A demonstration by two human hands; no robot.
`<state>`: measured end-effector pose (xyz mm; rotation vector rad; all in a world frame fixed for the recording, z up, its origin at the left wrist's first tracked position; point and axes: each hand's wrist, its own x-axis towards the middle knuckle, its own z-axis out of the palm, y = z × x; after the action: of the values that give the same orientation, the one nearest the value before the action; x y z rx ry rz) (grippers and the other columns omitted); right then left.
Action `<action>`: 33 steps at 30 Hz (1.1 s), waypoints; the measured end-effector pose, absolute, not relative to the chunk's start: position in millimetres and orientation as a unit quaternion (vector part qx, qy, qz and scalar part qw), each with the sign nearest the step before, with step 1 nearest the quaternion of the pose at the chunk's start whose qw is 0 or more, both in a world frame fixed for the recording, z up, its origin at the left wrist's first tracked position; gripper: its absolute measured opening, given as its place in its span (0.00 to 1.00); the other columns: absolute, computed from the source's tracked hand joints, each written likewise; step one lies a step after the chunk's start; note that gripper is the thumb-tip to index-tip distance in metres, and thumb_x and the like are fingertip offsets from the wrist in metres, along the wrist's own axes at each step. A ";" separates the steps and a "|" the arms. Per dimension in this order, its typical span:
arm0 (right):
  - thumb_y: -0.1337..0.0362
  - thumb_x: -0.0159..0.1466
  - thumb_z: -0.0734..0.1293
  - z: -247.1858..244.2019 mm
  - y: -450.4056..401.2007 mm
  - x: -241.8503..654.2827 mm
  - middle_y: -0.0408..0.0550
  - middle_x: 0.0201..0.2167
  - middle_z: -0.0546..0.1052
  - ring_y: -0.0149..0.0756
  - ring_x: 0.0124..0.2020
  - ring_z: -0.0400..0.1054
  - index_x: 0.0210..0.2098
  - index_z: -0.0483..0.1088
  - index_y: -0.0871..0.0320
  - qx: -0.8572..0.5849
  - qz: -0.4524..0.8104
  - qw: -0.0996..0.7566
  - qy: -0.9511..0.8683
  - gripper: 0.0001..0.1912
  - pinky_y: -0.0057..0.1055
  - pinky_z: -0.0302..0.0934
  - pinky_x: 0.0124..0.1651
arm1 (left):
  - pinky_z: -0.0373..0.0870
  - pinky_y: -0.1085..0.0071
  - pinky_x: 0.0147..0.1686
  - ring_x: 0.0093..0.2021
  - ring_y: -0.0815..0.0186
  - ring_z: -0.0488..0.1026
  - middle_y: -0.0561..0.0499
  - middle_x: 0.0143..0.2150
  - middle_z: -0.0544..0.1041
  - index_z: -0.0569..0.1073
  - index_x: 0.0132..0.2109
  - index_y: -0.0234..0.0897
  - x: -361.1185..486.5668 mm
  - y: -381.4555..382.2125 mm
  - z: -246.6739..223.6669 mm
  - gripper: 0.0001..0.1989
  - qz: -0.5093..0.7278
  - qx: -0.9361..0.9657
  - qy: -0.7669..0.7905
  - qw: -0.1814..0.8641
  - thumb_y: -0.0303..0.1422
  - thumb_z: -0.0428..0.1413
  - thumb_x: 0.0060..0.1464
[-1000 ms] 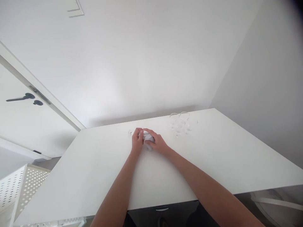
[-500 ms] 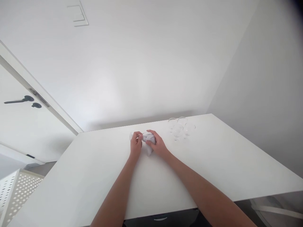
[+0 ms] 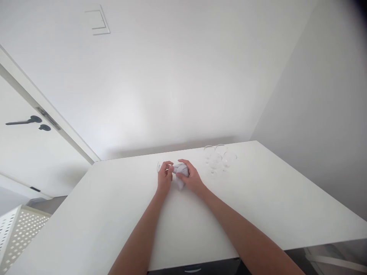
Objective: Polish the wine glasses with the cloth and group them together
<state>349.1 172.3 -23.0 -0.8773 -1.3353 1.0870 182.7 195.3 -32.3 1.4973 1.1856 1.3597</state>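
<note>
My left hand point(image 3: 164, 178) grips a clear stemmed glass point(image 3: 159, 166) that lies sideways over the white table point(image 3: 114, 214); only its foot shows left of the fingers. My right hand point(image 3: 191, 177) presses a pale grey cloth point(image 3: 180, 172) around the glass's bowl, which the cloth hides. Both hands meet over the far middle of the table. A cluster of several clear stemmed glasses point(image 3: 218, 156) stands upright to the right of my right hand, apart from it.
White walls rise behind and to the right of the table. A white door with a dark handle point(image 3: 27, 122) is at the left. A white perforated basket point(image 3: 17, 233) stands at the lower left, below table height.
My hands stay together on the glass and cloth; the cloth now hangs a little lower under my right hand. The camera has tilted slightly.
</note>
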 end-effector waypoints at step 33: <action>0.48 0.61 0.77 -9.9 168.0 356.0 0.41 0.31 0.70 0.36 0.30 0.65 0.53 0.67 0.48 -0.305 0.556 0.643 -0.429 0.27 0.31 0.61 0.32 | 0.66 0.71 0.17 0.22 0.64 0.75 0.44 0.37 0.79 0.73 0.52 0.38 158.4 195.5 -23.1 0.30 0.272 0.461 0.264 0.802 0.60 0.57 0.60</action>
<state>356.0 168.0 -9.9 -0.6944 -0.9780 1.2663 158.4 195.5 -23.1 0.9876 0.5664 0.5828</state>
